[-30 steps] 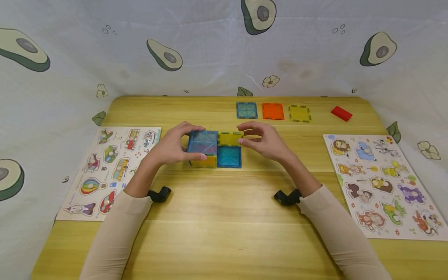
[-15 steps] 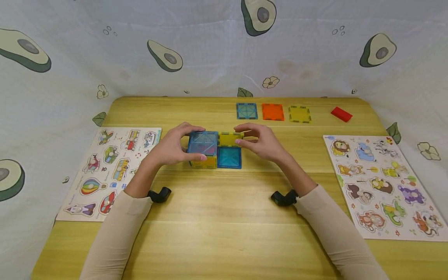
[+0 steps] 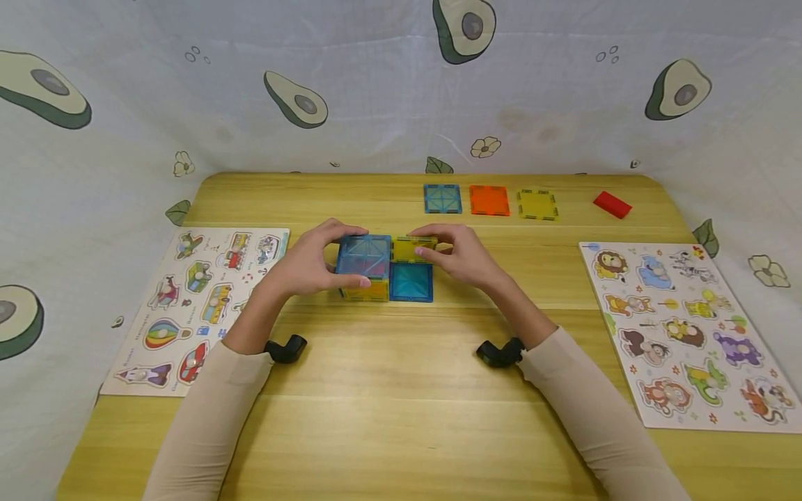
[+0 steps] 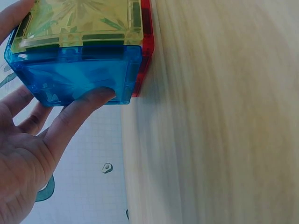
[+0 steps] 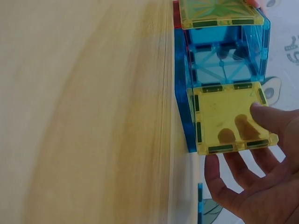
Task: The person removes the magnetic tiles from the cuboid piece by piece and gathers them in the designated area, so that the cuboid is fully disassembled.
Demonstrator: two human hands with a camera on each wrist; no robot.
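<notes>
My left hand (image 3: 303, 259) grips a cube of translucent magnetic tiles, its thumb at the front and fingers at the back. The cube has a blue top tile (image 3: 363, 255), a yellow front tile (image 3: 365, 290) and a red tile (image 4: 147, 42) at the bottom. Its right side is open in the right wrist view. A flat blue tile (image 3: 411, 282) lies on the table against the cube's right side. Along that tile's back edge stands a yellow tile (image 5: 226, 114). My right hand (image 3: 462, 254) pinches this yellow tile, thumb in front and fingers behind, seen through it.
At the table's back lie a blue tile (image 3: 442, 199), an orange tile (image 3: 489, 200), a yellow tile (image 3: 537, 204) and a red block (image 3: 612, 204). A vehicle puzzle board (image 3: 207, 313) lies left, an animal puzzle board (image 3: 683, 334) right. A patterned cloth (image 3: 376, 125) hangs behind.
My right hand has moved left along the upright yellow tile, from its right edge to a pinch on it. The left hand and the cube have stayed in place.
</notes>
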